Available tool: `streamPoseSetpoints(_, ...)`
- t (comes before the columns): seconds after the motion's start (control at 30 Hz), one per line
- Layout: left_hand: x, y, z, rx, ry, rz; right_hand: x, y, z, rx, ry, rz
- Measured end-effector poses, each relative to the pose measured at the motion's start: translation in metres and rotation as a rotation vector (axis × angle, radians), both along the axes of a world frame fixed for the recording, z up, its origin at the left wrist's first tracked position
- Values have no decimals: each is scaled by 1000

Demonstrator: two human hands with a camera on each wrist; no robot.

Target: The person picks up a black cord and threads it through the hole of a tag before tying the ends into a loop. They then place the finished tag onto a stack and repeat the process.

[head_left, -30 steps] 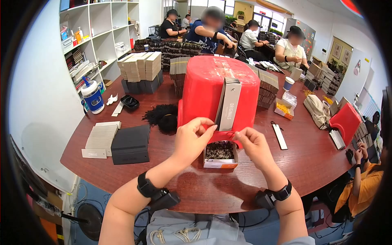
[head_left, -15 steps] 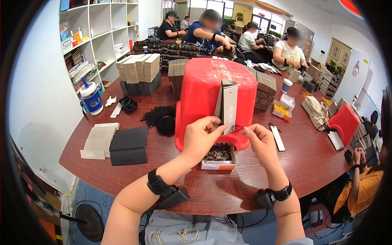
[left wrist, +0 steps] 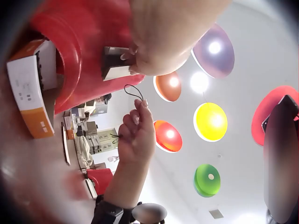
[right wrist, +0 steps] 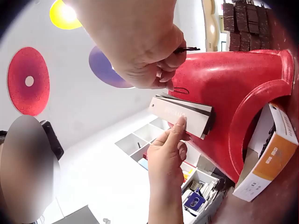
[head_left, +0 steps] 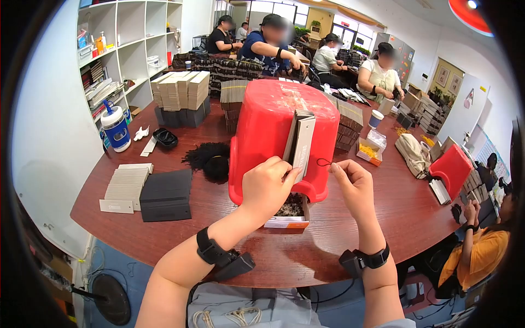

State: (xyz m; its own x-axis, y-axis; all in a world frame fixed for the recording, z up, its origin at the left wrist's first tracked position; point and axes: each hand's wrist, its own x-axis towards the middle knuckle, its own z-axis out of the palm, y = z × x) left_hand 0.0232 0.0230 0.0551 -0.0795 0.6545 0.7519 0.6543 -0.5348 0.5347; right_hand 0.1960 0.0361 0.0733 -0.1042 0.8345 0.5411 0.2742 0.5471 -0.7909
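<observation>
A fanned stack of long swing tags (head_left: 303, 143), pale grey with black ones between, leans against an upturned red plastic tub (head_left: 260, 126). My left hand (head_left: 268, 183) pinches the stack near its lower end, thumb on the printed face, as the right wrist view shows. To the right of the tags, my right hand (head_left: 354, 183) holds a thin black cord loop (left wrist: 140, 93) between thumb and index finger. More dark cord shows at the curled fingers of that hand. Below the tub's arched cutout sits an open cardboard box (head_left: 287, 223) of dark cord pieces.
Spread grey tags (head_left: 126, 188) and black tags (head_left: 167, 194) lie at the left. Behind them are a black cord bundle (head_left: 210, 161) and a blue-white jug (head_left: 116, 129). A box of yellow pieces (head_left: 369, 151) stands right of the tub. Several people work around the table.
My right hand has moved right, away from the tags, drawing the cord loop clear of them. My left hand stays on the stack, which has turned slightly. The head view has shifted a little.
</observation>
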Motion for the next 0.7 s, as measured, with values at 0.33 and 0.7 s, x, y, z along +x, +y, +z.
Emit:
streamPoseSetpoints(0.33,-10,2,6,-556,-312,-453,-13,-10,34,-16,183,105)
streamPoseSetpoints(0.7,-4,16,19,-497,-634,-514,-36,8,40,431,-27,-15)
